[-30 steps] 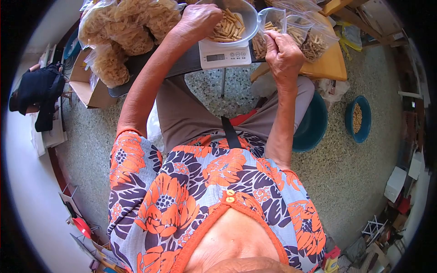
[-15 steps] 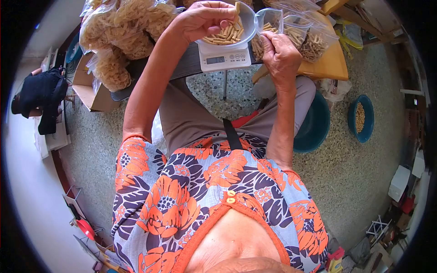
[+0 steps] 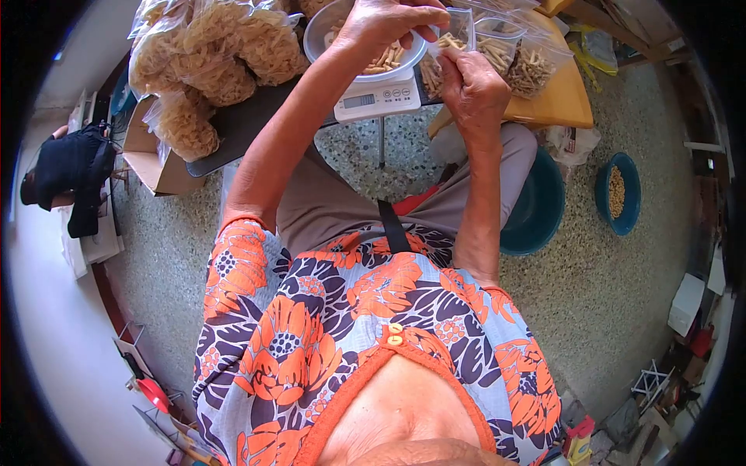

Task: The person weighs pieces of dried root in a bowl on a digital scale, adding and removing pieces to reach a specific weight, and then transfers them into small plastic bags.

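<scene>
My left hand reaches over a white bowl to the mouth of a clear plastic bag. Its fingers are pinched together; what they hold, if anything, is hidden. Low on the same bag, my right hand grips the plastic between thumb and fingers. Short tan sticks lie in the bowl, and similar pieces show inside the bag. Under the bowl is a white digital scale with a lit display.
Bags of stick pieces rest on a yellow wooden surface at right. Large bags of tan, curled pieces crowd the left of the dark table. Teal basins stand on the floor. A person in dark clothes is at far left.
My left hand has moved right from above the bowl to the bag's mouth; the stick it held upright no longer shows. My right hand stays on the bag. The view has shifted slightly.
</scene>
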Demonstrator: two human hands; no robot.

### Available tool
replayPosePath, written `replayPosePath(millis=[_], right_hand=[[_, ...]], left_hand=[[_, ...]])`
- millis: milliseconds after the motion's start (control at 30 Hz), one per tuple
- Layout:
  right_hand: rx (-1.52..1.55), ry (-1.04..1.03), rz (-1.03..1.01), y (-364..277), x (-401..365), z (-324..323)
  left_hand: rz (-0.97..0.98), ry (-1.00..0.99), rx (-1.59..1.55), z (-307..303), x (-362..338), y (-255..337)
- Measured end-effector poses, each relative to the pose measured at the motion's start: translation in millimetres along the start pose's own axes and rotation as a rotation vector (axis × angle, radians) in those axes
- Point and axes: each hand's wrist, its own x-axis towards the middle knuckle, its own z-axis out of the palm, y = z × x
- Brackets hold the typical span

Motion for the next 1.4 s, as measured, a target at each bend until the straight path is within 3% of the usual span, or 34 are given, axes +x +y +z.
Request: replayPosePath(millis=[200,267,333,400,433,667,900,967,1267,1300,1333,1400], right_hand=[[-0.009,0.019,-0.013,3.7,-1.8,-0.5],[-0.008,0.014,-0.008,3.9,-2.1,0.3],[-0.009,0.005,-0.004,3.8,-2.3,0.6],[-0.013,-0.002,0.001,3.5,-1.9,0.1],[-0.013,-0.004,0.0,3.2,-1.9,-0.2],[-0.03,-0.018,0.009,3.0,-0.9,-1.8],[-0.035,-0.029,0.014,2.1,0.0,-2.5],[-0.041,-0.032,0.016,2.0,0.1,-3.2],[-0.058,-0.038,0.006,1.6,0.4,-3.7],[-0.056,-0.04,0.01,1.5,0.6,-3.9],[-0.055,-0.037,0.012,1.6,0.9,-3.7],[-0.046,-0.032,-0.002,2.3,0.6,-2.1]], left_hand=[[0.028,-0.037,0.339,-40.4,-3.6,6.4],[0.217,-0.056,0.814,-53.2,-8.0,3.3],[0.194,-0.054,0.844,-61.3,-15.6,-1.9],[0.283,-0.179,1.096,-67.4,-19.2,-9.7],[0.139,-0.193,1.193,-68.2,-18.7,-14.3],[0.216,-0.195,1.437,-64.7,-15.9,-50.9],[0.183,-0.174,1.354,-61.0,-15.2,-50.8],[0.295,-0.192,1.37,-62.9,-19.7,-45.7],[0.359,-0.217,1.235,-74.0,-12.5,-44.8],[0.409,-0.272,1.004,-75.3,-19.9,-16.0],[0.409,-0.274,1.006,-73.6,-22.4,-13.5],[0.002,-0.23,0.404,-73.6,-24.1,-12.5]])
